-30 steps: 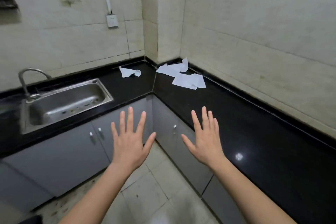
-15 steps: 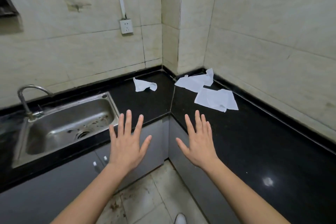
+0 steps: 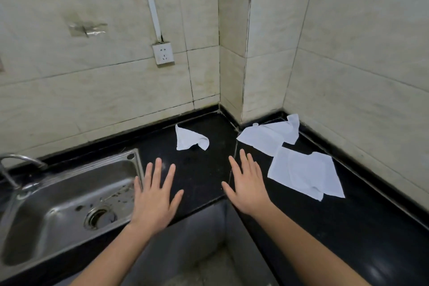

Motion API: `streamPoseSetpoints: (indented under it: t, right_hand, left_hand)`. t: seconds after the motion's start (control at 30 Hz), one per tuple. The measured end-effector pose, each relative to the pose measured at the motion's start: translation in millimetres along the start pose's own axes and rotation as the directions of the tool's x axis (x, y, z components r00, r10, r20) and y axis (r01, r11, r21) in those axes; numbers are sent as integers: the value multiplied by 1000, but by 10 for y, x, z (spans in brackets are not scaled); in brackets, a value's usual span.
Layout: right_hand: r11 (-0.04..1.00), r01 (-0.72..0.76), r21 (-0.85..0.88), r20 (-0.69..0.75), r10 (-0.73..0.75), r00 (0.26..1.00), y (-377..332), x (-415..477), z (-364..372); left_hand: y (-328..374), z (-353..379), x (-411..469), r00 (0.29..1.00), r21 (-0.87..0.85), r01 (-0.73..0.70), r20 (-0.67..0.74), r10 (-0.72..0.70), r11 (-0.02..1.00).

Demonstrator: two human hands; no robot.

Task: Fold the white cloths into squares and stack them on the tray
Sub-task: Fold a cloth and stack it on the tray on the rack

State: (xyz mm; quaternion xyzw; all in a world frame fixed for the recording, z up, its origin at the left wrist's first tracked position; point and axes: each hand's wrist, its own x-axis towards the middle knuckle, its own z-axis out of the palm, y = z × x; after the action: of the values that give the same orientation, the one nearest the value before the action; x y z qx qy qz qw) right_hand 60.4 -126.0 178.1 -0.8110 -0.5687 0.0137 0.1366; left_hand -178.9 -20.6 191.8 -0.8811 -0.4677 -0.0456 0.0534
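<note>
head view, corner of a black counter (image 3: 202, 169). both hands are hanging palm-down over its front edge, holding nothing; whether they are touching the stone cannot be told. left hand (image 3: 154, 195) is lying just right of the sink (image 3: 137, 162), fingers straight and spread wide. right hand (image 3: 248, 189) is sitting further right of the sink, fingers straight and closer together, thumb out.

three white cloths are lying loose, none folded. crumpled cloth (image 3: 189, 139) is sitting just beyond the sink's far right corner, ahead of the left hand's fingertips and apart from them. far cloth (image 3: 269, 136) is lying well right of the sink, against the wall corner. nearest cloth (image 3: 304, 173) is lying flattest and furthest right of the sink, partly overlapping the far cloth. its left corner is sitting just beside the right hand's outer fingers, and its long axis is running diagonally away to the right.

judging by this, the right hand is nearer and a short sideways reach is looking likely. tray is not in view. wall socket (image 3: 163, 53) is showing no readable writing; no labels anywhere.
</note>
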Motion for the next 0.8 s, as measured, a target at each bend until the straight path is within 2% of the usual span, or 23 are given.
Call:
streamPoseSetpoints:
  t: [0.1,0.27,0.5,0.67,0.8]
  right_hand:
    - [1000,12,7,53,-13,998,44,303,179]
    - [999,6,42,221,-16,975,123,998,493]
    - [993,-98,58,415,66,907,107,2250,1019]
    - [990,-126,55,526,78,847,-39,2928,1450]
    - [991,-127,39,543,85,836,-132,3247,1860]
  left_hand:
    - [-62,193,309,996,-33,24,84,-21,999]
    - [-312,593,1082,978,-64,-14,206,27,998]
    - [-737,1303,2421,885,-115,-82,449,125,990]
    - [-876,1763,3062,828,-182,-197,495,262,963]
    - [-903,2174,3406,774,-192,-277,537,337,941]
